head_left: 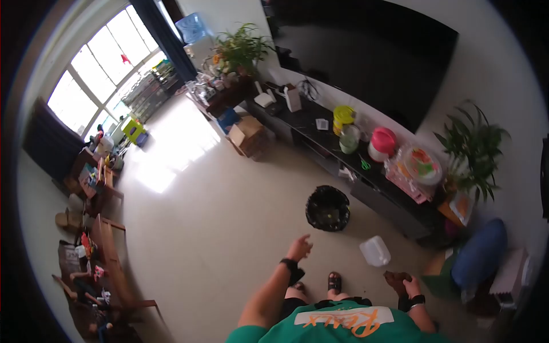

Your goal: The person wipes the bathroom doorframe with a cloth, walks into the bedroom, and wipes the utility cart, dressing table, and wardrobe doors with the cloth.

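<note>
The left hand (300, 247) is open near the black-lined bin (327, 208), which holds small scraps; the right hand (412, 286) grips a brown item (397, 280), lower right. A translucent container (375, 250) lies between bin and item.

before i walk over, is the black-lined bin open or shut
Open. No lid shows on the bin, and from above you can see straight down into its lined inside.

Left hand (300, 248) extended (fingers (309, 247) apparently loose); right hand (411, 287) gripping.
</note>
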Action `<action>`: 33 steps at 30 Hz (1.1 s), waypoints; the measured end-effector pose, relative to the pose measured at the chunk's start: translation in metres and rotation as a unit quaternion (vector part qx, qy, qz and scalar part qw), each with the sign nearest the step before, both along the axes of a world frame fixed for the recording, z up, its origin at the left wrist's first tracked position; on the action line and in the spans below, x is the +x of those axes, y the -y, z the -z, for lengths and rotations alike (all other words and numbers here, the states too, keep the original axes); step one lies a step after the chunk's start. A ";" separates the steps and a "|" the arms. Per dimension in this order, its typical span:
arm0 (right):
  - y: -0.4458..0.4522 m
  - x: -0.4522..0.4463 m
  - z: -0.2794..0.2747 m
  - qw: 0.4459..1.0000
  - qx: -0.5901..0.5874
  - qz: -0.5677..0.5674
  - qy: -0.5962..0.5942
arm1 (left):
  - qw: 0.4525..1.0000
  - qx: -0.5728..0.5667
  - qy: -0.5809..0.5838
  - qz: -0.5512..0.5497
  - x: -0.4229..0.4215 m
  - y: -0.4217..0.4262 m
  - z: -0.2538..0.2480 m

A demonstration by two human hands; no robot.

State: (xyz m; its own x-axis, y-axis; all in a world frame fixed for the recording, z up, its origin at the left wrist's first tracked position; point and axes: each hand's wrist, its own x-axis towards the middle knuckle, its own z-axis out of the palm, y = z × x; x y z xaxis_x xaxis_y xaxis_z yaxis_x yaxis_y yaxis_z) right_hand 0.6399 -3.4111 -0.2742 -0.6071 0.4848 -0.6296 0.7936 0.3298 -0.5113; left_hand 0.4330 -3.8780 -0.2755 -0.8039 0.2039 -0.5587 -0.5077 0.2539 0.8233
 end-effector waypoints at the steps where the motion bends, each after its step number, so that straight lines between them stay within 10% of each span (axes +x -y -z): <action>1: 0.014 -0.024 -0.007 1.000 -0.008 0.000 -0.015 | 0.999 0.017 0.035 -0.016 0.011 0.020 0.009; 11: 0.288 -0.275 -0.059 0.965 -0.152 -0.131 -0.169 | 0.976 0.058 0.141 -0.153 0.022 0.235 -0.013; 18: 0.564 -0.415 -0.125 0.810 -0.287 -0.469 -0.203 | 0.966 -0.064 -0.225 -0.109 -0.089 0.348 -0.077; 27: 0.761 -0.529 -0.193 0.709 -0.590 -0.381 -0.065 | 0.961 0.216 -0.068 -0.161 -0.207 0.473 -0.123; 33: 0.865 -0.649 -0.156 0.730 -0.605 -0.314 -0.049 | 0.954 0.138 -0.089 -0.251 -0.305 0.583 -0.135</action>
State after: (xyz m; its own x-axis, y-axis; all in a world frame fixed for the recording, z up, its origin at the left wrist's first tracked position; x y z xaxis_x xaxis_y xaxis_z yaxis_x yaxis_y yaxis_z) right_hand -0.0095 -4.2759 -0.1185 -0.5410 -0.7836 -0.3054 0.6211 -0.1274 -0.7733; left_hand 0.1282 -4.4606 -0.1406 -0.9164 -0.1124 -0.3841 -0.3532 -0.2238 0.9084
